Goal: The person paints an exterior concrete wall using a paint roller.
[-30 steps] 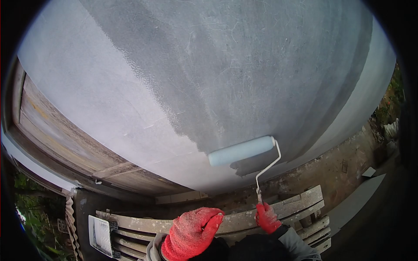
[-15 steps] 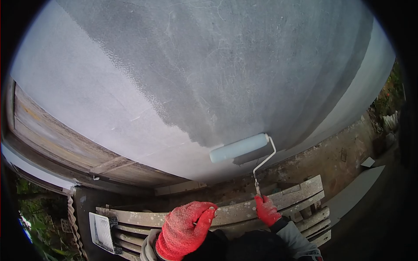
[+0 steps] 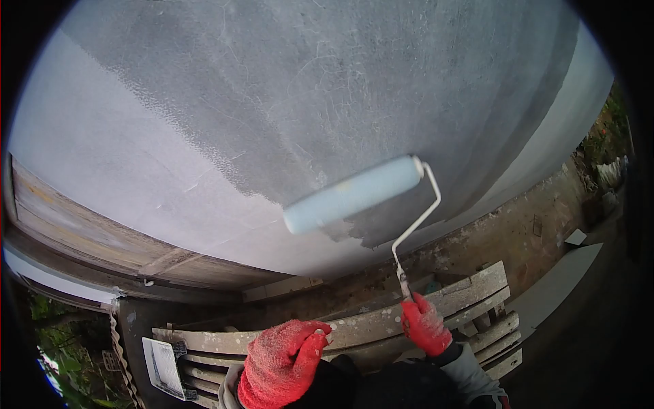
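My right hand point(image 3: 426, 326), in a red glove, is wrapped round the handle of a paint roller point(image 3: 354, 193). The roller's pale blue sleeve lies tilted across the wall point(image 3: 381, 82), its right end higher; whether it touches the surface I cannot tell. Dark grey, wet-looking paint covers the wall's middle, with lighter grey on both sides. Lower left of the roller, my left hand point(image 3: 283, 361) is closed in a red glove, fingers and thumb pressed together. A small pale bit shows at its thumb tip, but what it holds, if anything, is unclear.
A slatted wooden bench point(image 3: 368, 317), spattered with paint, stands between me and the wall. On its left end sits a white paint tray point(image 3: 162, 368). A framed wooden panel point(image 3: 102, 235) is at lower left. A pale flat board point(image 3: 555, 283) lies on the ground at right.
The paint roller has moved up and slightly left, and my right hand has risen with it. My left hand has shifted a little left and stays closed.
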`<state>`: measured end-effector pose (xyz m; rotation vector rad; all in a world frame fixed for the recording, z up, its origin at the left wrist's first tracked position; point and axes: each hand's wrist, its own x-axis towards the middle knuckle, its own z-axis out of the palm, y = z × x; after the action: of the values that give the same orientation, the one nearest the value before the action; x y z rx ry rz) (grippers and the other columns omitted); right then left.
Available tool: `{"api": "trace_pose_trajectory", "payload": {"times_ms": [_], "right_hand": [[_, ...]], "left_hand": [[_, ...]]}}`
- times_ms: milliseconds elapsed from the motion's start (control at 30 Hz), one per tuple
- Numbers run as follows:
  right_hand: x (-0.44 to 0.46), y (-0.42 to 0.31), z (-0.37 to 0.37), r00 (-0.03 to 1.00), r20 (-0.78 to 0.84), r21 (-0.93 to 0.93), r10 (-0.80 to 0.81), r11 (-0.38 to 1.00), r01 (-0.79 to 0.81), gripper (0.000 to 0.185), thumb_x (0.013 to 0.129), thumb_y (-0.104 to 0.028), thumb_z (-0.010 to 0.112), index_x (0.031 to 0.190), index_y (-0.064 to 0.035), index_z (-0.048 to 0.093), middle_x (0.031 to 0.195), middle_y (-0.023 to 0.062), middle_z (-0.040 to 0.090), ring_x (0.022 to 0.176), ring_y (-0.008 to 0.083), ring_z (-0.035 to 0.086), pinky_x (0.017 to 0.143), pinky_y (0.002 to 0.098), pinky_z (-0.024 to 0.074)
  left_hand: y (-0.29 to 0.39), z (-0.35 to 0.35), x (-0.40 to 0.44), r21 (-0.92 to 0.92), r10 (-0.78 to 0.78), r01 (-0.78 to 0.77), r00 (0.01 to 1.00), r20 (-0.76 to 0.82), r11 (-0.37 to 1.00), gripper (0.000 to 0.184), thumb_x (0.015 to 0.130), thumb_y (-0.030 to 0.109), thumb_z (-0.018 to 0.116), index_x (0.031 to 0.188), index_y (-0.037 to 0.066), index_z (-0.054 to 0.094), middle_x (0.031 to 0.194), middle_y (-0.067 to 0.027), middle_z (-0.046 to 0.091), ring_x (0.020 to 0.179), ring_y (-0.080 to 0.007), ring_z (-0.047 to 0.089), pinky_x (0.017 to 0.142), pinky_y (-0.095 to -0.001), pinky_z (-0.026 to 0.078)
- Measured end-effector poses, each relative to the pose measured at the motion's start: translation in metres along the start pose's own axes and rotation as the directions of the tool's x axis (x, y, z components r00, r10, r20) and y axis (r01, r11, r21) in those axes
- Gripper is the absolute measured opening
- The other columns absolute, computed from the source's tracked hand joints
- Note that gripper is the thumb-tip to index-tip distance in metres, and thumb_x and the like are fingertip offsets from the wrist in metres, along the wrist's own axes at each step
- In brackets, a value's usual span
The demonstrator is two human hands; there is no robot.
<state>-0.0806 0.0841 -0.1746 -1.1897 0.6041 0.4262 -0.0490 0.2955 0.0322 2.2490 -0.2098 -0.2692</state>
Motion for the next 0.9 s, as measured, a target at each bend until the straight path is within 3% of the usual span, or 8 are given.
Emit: {"api": "trace_pose_trajectory", "payload": {"times_ms": [67, 200, 300, 367, 467, 600, 700, 900], "right_hand": [[-0.002, -0.020, 0.007, 0.977, 0.020, -0.140, -0.210, 0.967, 0.211, 0.024, 0.093, -0.027, 0.053, 0.094, -0.0041, 0.057, 0.061, 0.0009, 0.051, 0.053, 0.0095, 0.050, 0.049, 0.0288, 0.0398], [0.018, 0.002, 0.002, 0.965, 0.021, -0.178, -0.262, 0.949, 0.261, 0.028, 0.092, -0.029, 0.054, 0.095, -0.0015, 0.058, 0.062, 0.0016, 0.052, 0.056, 0.0114, 0.052, 0.052, 0.0293, 0.0403], [0.038, 0.054, -0.013, 0.971, -0.141, -0.279, -0.195, 0.948, 0.150, 0.032, 0.091, -0.034, 0.056, 0.099, -0.0031, 0.059, 0.063, 0.0023, 0.052, 0.054, 0.0139, 0.052, 0.052, 0.0299, 0.0410], [0.042, 0.064, -0.017, 0.985, -0.152, -0.103, 0.080, 0.990, -0.096, 0.025, 0.092, -0.036, 0.053, 0.084, -0.0126, 0.051, 0.058, -0.0029, 0.044, 0.044, 0.0090, 0.042, 0.041, 0.0270, 0.0354], [0.059, 0.070, -0.016, 0.970, -0.062, 0.117, 0.236, 0.967, -0.228, 0.028, 0.090, -0.040, 0.055, 0.080, -0.0142, 0.048, 0.056, -0.0022, 0.043, 0.042, 0.0103, 0.040, 0.039, 0.0284, 0.0343], [0.060, 0.065, -0.012, 0.967, -0.077, 0.108, 0.242, 0.967, -0.233, 0.029, 0.090, -0.040, 0.055, 0.079, -0.0142, 0.047, 0.056, -0.0014, 0.043, 0.042, 0.0108, 0.041, 0.039, 0.0288, 0.0340], [0.024, 0.044, -0.016, 0.972, -0.046, 0.148, 0.232, 0.964, -0.223, 0.026, 0.091, -0.038, 0.054, 0.081, -0.0146, 0.048, 0.057, -0.0015, 0.044, 0.042, 0.0106, 0.041, 0.040, 0.0278, 0.0338], [-0.005, -0.005, -0.009, 0.999, 0.003, -0.019, -0.051, 0.999, 0.051, 0.023, 0.093, -0.033, 0.053, 0.090, -0.0097, 0.053, 0.060, -0.0029, 0.045, 0.049, 0.0082, 0.044, 0.045, 0.0263, 0.0369]], "left_hand": [[-0.001, 0.000, -0.001, -0.002, -0.025, 0.025, 1.000, -0.009, 1.000, 0.028, 0.092, 0.021, 0.051, 0.093, -0.003, 0.066, 0.073, -0.0108, 0.067, 0.062, -0.0171, 0.062, 0.061, -0.0279, 0.049], [-0.003, -0.002, -0.003, -0.001, 0.021, -0.021, 0.998, -0.058, 1.000, 0.028, 0.093, 0.021, 0.050, 0.093, -0.003, 0.066, 0.073, -0.0108, 0.067, 0.062, -0.0161, 0.062, 0.060, -0.0274, 0.048], [-0.007, -0.003, -0.005, 0.026, 0.002, -0.001, 1.000, -0.013, 1.000, 0.029, 0.093, 0.021, 0.050, 0.093, -0.003, 0.066, 0.074, -0.0107, 0.067, 0.063, -0.0167, 0.062, 0.060, -0.0277, 0.049], [-0.006, -0.001, -0.004, 0.043, 0.027, -0.027, 0.999, 0.019, 0.999, 0.028, 0.094, 0.020, 0.050, 0.093, -0.003, 0.066, 0.074, -0.0108, 0.067, 0.063, -0.0175, 0.062, 0.061, -0.0280, 0.049], [-0.003, 0.000, -0.003, 0.079, 0.071, -0.073, 0.997, 0.022, 0.994, 0.028, 0.094, 0.020, 0.050, 0.093, -0.002, 0.066, 0.073, -0.0108, 0.067, 0.063, -0.0181, 0.062, 0.061, -0.0281, 0.049], [0.002, 0.001, -0.006, 0.078, 0.051, -0.051, 0.999, -0.005, 0.996, 0.028, 0.094, 0.021, 0.049, 0.093, -0.002, 0.066, 0.073, -0.0110, 0.067, 0.064, -0.0180, 0.063, 0.062, -0.0278, 0.049], [0.003, 0.005, -0.004, 0.045, -0.013, 0.013, 1.000, -0.007, 0.999, 0.030, 0.094, 0.022, 0.049, 0.093, -0.003, 0.066, 0.073, -0.0112, 0.066, 0.065, -0.0183, 0.064, 0.062, -0.0278, 0.049], [0.000, 0.005, 0.002, 0.064, 0.019, -0.019, 1.000, 0.013, 0.998, 0.030, 0.094, 0.021, 0.049, 0.092, -0.003, 0.066, 0.073, -0.0116, 0.067, 0.064, -0.0172, 0.063, 0.061, -0.0278, 0.049]]}}
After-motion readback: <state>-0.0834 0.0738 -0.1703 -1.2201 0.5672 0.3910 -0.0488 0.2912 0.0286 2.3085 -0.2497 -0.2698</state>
